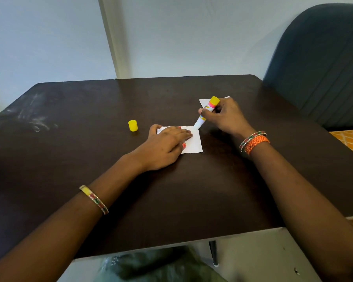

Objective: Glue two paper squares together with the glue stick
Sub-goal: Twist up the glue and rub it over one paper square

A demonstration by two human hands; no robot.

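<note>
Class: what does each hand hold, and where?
Right hand grips the glue stick around mid-barrel. Left hand grasps nothing; it presses flat on the paper square.

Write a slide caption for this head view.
Left hand pins one paper square while right hand rubs glue stick on it.

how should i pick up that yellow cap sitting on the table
Take the yellow cap by its round side wall, coming straight down from above with thumb and fingers on opposite sides. It stands upright on the table, clear of the left hand and the paper square, so nothing blocks either side.
</note>
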